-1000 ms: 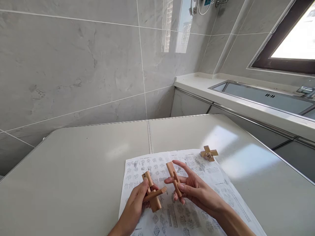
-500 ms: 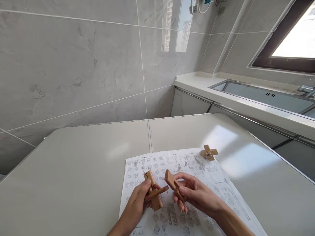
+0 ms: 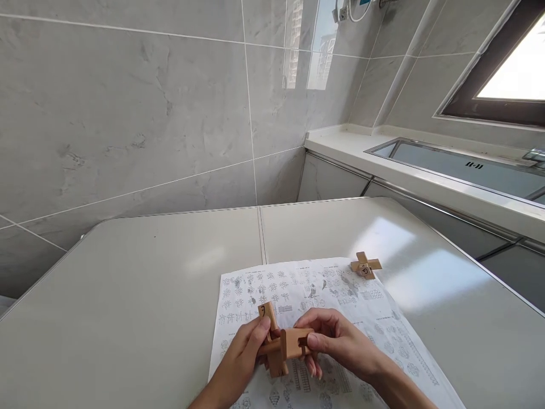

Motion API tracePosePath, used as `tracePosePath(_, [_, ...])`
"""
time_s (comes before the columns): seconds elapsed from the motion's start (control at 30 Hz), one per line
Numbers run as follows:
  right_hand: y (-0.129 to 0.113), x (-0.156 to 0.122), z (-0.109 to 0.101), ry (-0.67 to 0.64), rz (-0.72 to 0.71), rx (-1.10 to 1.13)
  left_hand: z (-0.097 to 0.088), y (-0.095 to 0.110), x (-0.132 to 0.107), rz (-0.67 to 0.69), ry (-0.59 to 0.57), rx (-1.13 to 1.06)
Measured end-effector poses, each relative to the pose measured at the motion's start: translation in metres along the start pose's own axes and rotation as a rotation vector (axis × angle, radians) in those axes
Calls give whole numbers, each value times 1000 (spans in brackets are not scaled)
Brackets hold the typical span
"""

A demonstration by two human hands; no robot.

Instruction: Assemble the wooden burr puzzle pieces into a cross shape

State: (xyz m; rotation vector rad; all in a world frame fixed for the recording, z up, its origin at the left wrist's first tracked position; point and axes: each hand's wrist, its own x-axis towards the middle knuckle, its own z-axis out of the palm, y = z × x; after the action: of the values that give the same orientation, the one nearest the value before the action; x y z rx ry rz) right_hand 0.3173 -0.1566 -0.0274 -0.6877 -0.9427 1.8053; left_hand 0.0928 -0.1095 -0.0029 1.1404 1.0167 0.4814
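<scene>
My left hand (image 3: 251, 342) is closed around a pair of crossed wooden puzzle pieces (image 3: 267, 312); a dark mark is written on the upper end, and a second bar passes crosswise through them. Between thumb and fingers, my right hand (image 3: 336, 338) grips a notched wooden puzzle piece (image 3: 291, 343). Its broad face and cut-out are turned up, and it overlaps the crossed pieces in view. Whether they touch I cannot tell. Beneath both hands lies a printed sheet (image 3: 238, 301) covered in small diagrams.
A cross-shaped wooden block assembly (image 3: 365, 266) with a written mark rests at the sheet's far right corner. The white table (image 3: 128, 295) meets a grey tiled wall at the back. To the right runs a counter with a sink (image 3: 451, 167).
My right hand has turned the notched piece and brought it left, over the crossed pieces. My left hand keeps its hold, shifted slightly right and down in view.
</scene>
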Motion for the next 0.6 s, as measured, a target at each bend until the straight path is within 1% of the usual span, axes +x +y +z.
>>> tracePosePath(0.2, [-5, 1, 6, -19, 21, 16, -2, 6, -3, -12, 8, 43])
tracePosePath(0.33, [-6, 2, 11, -73, 44, 11, 2, 13, -5, 49, -68, -20])
tracePosePath(0.4, [-5, 2, 13, -91, 49, 9, 4, 15, -6, 38, -114, -77])
tracePosePath(0.5, [-2, 3, 15, -65, 50, 5, 6, 16, -9, -10, -154, -103])
tracePosePath(0.6, [1, 4, 14, -23, 65, 14, 6, 15, -11, 6, -169, -76])
